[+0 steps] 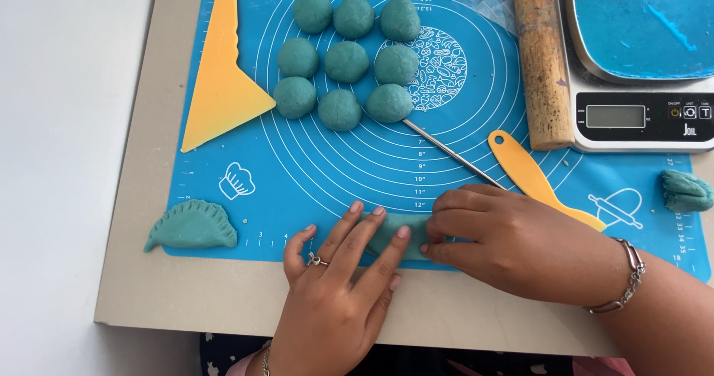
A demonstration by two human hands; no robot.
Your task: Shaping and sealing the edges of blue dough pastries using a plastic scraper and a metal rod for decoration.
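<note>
A flattened piece of teal dough (pixel 399 227) lies at the near edge of the blue silicone mat (pixel 312 175), mostly hidden under two hands. The left hand (pixel 338 287) has its fingers stretched out flat on the dough's left side, pressing rather than clasping. The right hand (pixel 506 238) curls over the right side, fingertips tucked down at the dough's edge; whether it pinches the edge I cannot tell. The dough looks soft and light, likely to dent or tear under a hard squeeze, so the thin rim seems the place to take it, gently. Just behind the right hand lie a yellow spatula (pixel 532 175) and a thin metal rod (pixel 446 151). Farther back nine dough balls (pixel 346 62) sit in three rows, with a yellow scraper (pixel 219 78) to their left. A finished crimped dumpling (pixel 192 226) rests at the mat's left corner. A wooden rolling pin (pixel 541 56), a kitchen scale (pixel 643 116) and a loose dough lump (pixel 686 191) lie to the right.
</note>
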